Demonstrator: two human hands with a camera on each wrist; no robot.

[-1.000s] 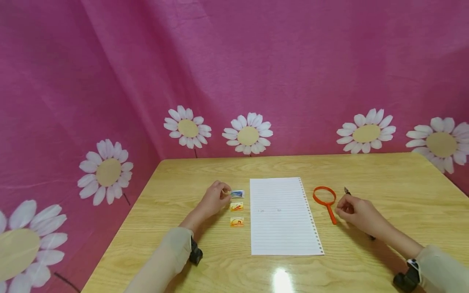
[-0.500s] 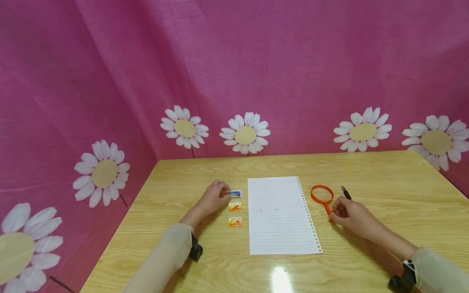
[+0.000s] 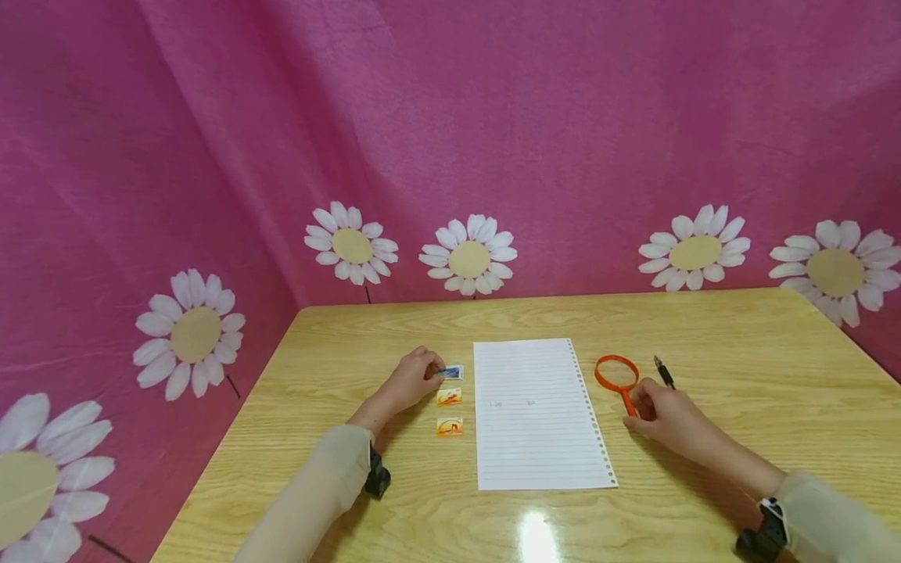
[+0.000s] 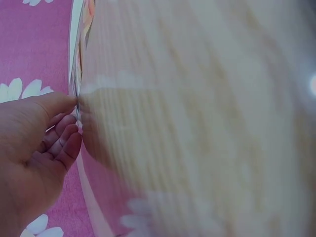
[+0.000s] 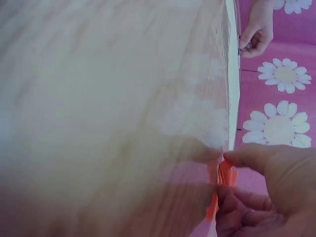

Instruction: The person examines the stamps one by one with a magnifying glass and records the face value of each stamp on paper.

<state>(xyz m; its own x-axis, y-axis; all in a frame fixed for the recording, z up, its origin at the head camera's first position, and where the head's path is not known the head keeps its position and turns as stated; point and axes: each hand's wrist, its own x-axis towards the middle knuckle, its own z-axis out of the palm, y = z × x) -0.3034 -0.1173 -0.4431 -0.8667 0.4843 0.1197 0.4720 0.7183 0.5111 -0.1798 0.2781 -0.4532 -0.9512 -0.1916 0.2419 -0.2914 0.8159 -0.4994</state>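
Observation:
My left hand [image 3: 410, 381] pinches the left edge of a small blue stamp [image 3: 454, 373] lying on the table. In the left wrist view the thumb and curled fingers [image 4: 64, 143] meet right at the tabletop. Below that stamp lie two yellow and red ones, a middle stamp [image 3: 449, 398] and a lower stamp [image 3: 450, 427]. My right hand [image 3: 672, 420] holds the handle of an orange magnifying glass [image 3: 627, 401], its round lens pointing away from me. In the right wrist view, thumb and fingers close on the orange handle [image 5: 226, 174].
A lined sheet of paper [image 3: 542, 446] with punched holes and faint handwriting lies between the hands. Just beyond the right hand is a black pen [image 3: 664, 371], partly hidden by it. A pink curtain [image 3: 563, 156] with daisies hangs behind the wooden table [image 3: 394, 485].
My right hand has moved left from over the pen to the magnifying glass handle and taken hold of it. The left hand stays at the blue stamp.

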